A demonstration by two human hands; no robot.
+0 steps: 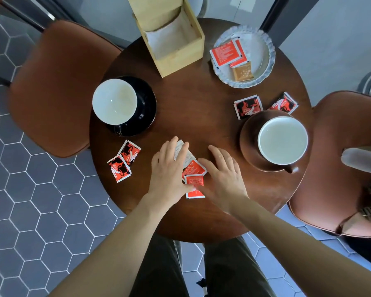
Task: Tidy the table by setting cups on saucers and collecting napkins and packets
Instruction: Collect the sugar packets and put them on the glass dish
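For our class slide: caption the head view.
Both hands, left hand and right hand, gather red packets on a round table.

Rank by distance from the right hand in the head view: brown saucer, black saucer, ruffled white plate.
From the right hand:
1. Brown saucer, just to its right.
2. Black saucer, far-left side of the table.
3. Ruffled white plate, far-right edge.

Illumination is soft, even and moderately dim, with a cool cast; the dark wooden counter [186, 108] carries a pale diffuse sheen across its far half, and the wooden napkin box [176, 39] and the black saucer [141, 112] throw only faint, soft-edged shadows. Wide-angle distortion is marked, bowing the hexagonal floor tiles [30, 200] and the brown chair [58, 82] outward toward the frame edges. Overall sharpness is modest, with printing on the red packets [194, 181] unreadable and the corners softer.
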